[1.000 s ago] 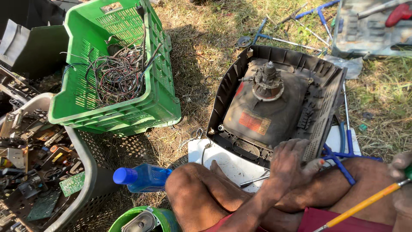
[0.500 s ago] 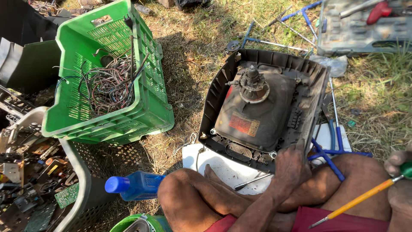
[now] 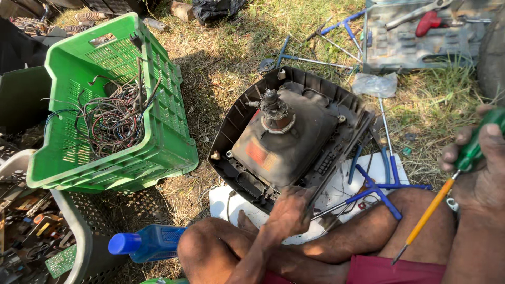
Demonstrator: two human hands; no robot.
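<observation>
The left hand (image 3: pixel 288 214) is pressing, fingers spread, on the near edge of the old picture tube (image 3: pixel 284 142) lying face-down on the grass, while the right hand's (image 3: pixel 481 158) grip is closing around a yellow-shafted screwdriver (image 3: pixel 436 202), best kept steady.

This is an open-air scrap and repair spot, set up on dry grass (image 3: pixel 231 58) in sunlight rather than in any room. A green plastic crate (image 3: pixel 163 137) holds tangled wires (image 3: pixel 113 118), a mesh basket (image 3: pixel 79 247) is full of circuit boards (image 3: pixel 31 231), an open tool case (image 3: pixel 415 42) lies on the ground, and a gutted tube television (image 3: pixel 286 139) sits face down among loose wrenches.
</observation>
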